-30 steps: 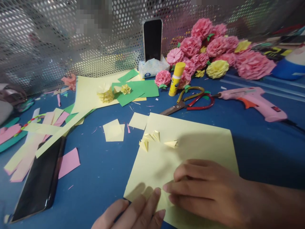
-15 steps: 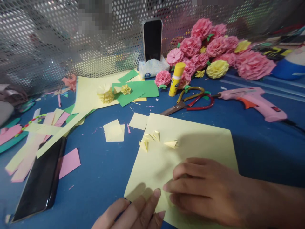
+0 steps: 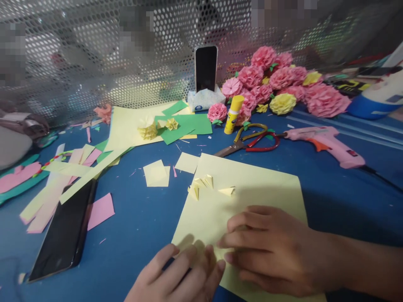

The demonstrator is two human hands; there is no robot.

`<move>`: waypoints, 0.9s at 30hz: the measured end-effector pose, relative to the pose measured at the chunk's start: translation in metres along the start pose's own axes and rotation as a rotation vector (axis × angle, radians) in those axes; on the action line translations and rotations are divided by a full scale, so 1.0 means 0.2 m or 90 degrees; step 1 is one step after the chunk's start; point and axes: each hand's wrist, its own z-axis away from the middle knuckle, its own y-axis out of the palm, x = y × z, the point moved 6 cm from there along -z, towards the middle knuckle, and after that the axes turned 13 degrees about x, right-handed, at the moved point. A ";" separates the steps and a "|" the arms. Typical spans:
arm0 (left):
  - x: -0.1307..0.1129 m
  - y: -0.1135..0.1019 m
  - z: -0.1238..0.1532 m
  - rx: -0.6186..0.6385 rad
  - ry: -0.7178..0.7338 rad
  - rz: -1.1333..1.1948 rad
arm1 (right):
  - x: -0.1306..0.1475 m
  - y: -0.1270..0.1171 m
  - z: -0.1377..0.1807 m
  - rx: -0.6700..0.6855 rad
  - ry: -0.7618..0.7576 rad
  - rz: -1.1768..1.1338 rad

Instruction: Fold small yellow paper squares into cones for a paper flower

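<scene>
Both hands meet over a pale yellow paper sheet (image 3: 267, 184) at the front of the blue table. My left hand (image 3: 179, 274) has its fingers bent and drawn together at the sheet's lower left edge. Close beside it, my right hand (image 3: 270, 247) curls its fingers, with thumb and fingertips facing the left ones. Whatever lies between the fingertips blends with the yellow sheet and is hidden from me. Just beyond the hands, several small folded yellow paper pieces (image 3: 195, 192) rest on the sheet. Square yellow paper slips (image 3: 156, 174) lie to its left.
Behind the sheet are scissors (image 3: 234, 147), a glue stick (image 3: 233, 115) and a pink glue gun (image 3: 327, 144). Pink paper flowers (image 3: 252, 75) pile up at the back. A phone (image 3: 206, 69) stands against the perforated metal panel; another phone (image 3: 63, 235) lies left, under paper strips (image 3: 91, 178).
The view has shifted slightly, so the table things sit lower and the left-side ones further right. My left hand's fingers have bent more and come nearer the right hand's fingertips.
</scene>
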 end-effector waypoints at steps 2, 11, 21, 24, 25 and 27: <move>0.02 0.00 0.00 -0.038 -0.015 0.045 | 0.00 0.00 0.01 -0.012 0.004 0.034; 0.06 0.04 -0.01 -0.072 -0.041 0.110 | 0.01 0.04 -0.06 0.031 0.001 0.125; 0.04 0.05 0.02 -0.075 -0.059 0.077 | 0.04 0.03 -0.12 0.049 0.040 0.123; 0.04 0.07 0.02 -0.090 -0.056 0.090 | 0.03 0.01 -0.04 0.043 0.077 0.133; 0.04 0.07 0.02 -0.077 -0.039 0.099 | 0.03 0.00 -0.01 0.036 0.087 0.139; 0.05 0.06 0.00 -0.038 0.003 0.133 | 0.03 -0.02 0.03 0.025 0.109 0.147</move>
